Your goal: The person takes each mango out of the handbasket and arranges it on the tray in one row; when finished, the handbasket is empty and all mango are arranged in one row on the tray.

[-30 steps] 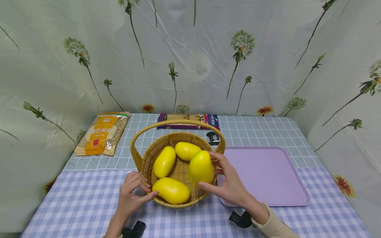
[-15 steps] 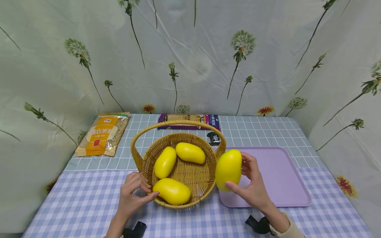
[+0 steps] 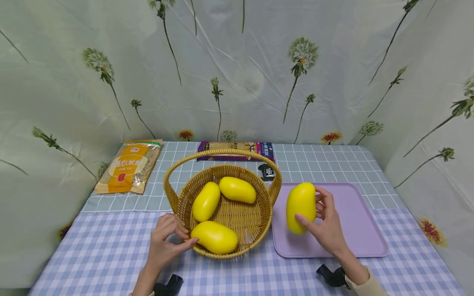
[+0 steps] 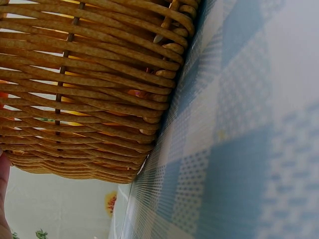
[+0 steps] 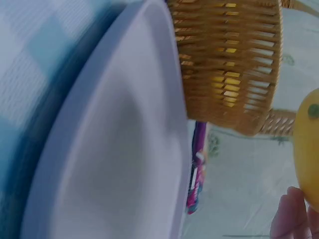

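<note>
So the right hand (image 3: 327, 224) is holding a yellow mango (image 3: 301, 208) over the lilac tray (image 3: 355, 238), right of centre in the head view, thumb and fingers curving widely around it. Left hand (image 3: 166, 236) is hanging out lower left of centre, thumb and fingertips pinching the wicker basket (image 3: 240, 213) at its rim, three more mangoes (image 3: 214, 237) sitting inside mid-frame
</note>
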### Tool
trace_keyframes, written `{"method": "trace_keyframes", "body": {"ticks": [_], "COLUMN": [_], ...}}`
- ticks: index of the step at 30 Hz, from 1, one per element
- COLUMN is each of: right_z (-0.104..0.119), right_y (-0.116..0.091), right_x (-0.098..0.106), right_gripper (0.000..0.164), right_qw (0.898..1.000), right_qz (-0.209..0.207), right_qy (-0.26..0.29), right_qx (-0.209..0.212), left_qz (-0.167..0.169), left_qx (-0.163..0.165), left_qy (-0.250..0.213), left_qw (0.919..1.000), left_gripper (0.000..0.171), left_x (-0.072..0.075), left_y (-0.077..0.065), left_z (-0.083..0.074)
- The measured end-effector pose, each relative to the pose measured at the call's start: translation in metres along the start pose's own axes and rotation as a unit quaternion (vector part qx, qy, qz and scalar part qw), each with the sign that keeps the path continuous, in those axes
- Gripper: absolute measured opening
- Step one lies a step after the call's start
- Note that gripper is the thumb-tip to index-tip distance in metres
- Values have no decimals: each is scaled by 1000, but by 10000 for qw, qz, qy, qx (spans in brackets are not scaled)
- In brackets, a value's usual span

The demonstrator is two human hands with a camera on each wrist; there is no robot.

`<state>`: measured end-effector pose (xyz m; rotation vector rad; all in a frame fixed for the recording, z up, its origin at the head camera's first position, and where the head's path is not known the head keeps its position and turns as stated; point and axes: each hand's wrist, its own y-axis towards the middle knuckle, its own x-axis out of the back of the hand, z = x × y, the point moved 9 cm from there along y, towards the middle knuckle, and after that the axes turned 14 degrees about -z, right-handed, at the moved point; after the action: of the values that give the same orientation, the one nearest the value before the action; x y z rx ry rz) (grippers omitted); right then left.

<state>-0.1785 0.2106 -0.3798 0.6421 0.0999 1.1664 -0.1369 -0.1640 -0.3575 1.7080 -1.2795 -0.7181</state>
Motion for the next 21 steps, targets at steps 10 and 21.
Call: {"method": "trace_keyframes", "body": {"ticks": [10,21], "right_z": [-32,-52], "right_y": [4,8], "right_x": [-4,-19], "right_gripper": [72,75], "right_qw": [9937,9749], "right_qz": [246,771], "right_qy": [-913,-1829], "right_qx": [-605,-1005], "left_qz": [4,-23], "left_qx": [6,-24], "left_qy": [32,2], "left_qw": [10000,10000], "left_gripper": [34,34], "left_x": [-1,0], "left_y": [0,0], "left_z": [0,0]}}
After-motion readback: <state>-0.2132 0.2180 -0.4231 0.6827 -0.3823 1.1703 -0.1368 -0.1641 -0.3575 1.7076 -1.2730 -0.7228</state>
